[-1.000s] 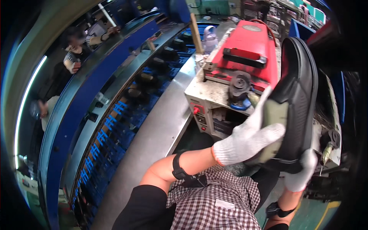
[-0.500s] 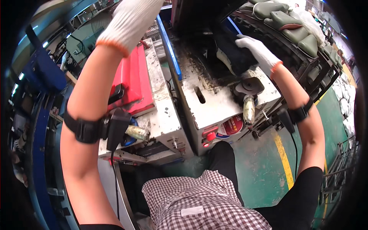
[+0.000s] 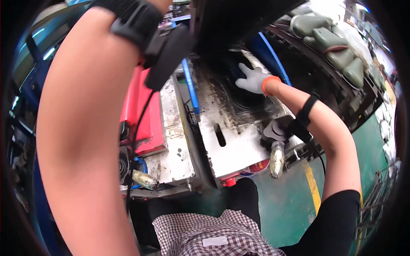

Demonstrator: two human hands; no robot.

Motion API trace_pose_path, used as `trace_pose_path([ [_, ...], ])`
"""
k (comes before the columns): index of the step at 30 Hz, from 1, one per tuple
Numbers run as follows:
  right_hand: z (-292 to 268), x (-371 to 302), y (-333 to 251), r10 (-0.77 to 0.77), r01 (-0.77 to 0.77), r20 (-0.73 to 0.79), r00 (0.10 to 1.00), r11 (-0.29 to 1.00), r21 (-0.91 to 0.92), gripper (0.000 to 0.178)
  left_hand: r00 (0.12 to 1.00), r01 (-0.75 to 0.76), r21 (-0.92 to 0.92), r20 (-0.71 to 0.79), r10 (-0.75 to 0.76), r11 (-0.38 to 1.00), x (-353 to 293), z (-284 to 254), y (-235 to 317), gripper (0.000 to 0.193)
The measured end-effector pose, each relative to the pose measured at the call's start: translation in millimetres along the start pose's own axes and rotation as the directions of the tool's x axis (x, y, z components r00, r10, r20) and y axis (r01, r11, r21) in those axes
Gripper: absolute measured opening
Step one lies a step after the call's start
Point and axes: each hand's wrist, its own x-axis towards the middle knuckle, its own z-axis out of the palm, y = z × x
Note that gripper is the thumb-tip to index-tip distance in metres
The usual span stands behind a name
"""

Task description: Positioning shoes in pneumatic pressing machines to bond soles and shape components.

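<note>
My right hand point(image 3: 253, 80) wears a white knit glove with an orange cuff. Its fingers are spread, with no object visible in its grip. It is over or on a dark, flat recessed area point(image 3: 245, 100) of the machine's worn white bed point(image 3: 235, 147); whether it touches is hard to tell. My left forearm point(image 3: 85, 123) rises large along the left, and its hand is beyond the top edge. A big black upper part point(image 3: 230, 21) of the machine hangs above the bed, between blue side bars point(image 3: 190, 85).
Left of the bed stands a second white machine with a red cover point(image 3: 149, 119). Tape-wrapped handles point(image 3: 276, 160) jut out in front, near a red button point(image 3: 230, 182). Olive-green padded pieces point(image 3: 329, 42) lie stacked on a rack at right. Yellow lines mark the green floor point(image 3: 286, 200).
My left arm has reached farther up, taking the hand out of view. My right hand has moved left and down onto the bed area; the dark piece with a pale edge beside it no longer shows.
</note>
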Motion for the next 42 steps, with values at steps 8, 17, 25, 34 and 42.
trace_pose_path([
  [8,-14.2,-21.3,-6.9,-0.090,0.086,0.117,0.989,0.996,0.037,0.107,0.982,0.049,0.287,0.163,-0.099,0.957,1.2,-17.0,-9.8,0.069],
  [17,-7.4,-184.9,2.5,-0.355,0.456,-0.333,0.874,0.834,0.309,0.059,0.971,0.082,0.320,0.187,-0.147,0.944,-11.2,-6.8,4.9,0.072],
  [25,55.2,-282.3,-38.2,-0.368,0.526,-0.571,0.734,0.840,0.134,0.050,0.996,-0.069,0.081,0.055,0.065,0.994,-81.8,53.6,37.9,0.066],
  [34,82.9,-281.2,-27.0,-0.411,0.552,-0.746,0.524,0.831,-0.070,0.052,0.929,-0.251,-0.068,-0.297,0.221,0.966,-204.5,154.3,48.5,0.025],
  [42,89.7,-274.7,23.2,-0.479,0.387,-0.823,0.305,0.852,-0.353,0.030,0.936,-0.285,-0.139,-0.256,0.243,0.948,-257.1,180.4,52.2,0.023],
])
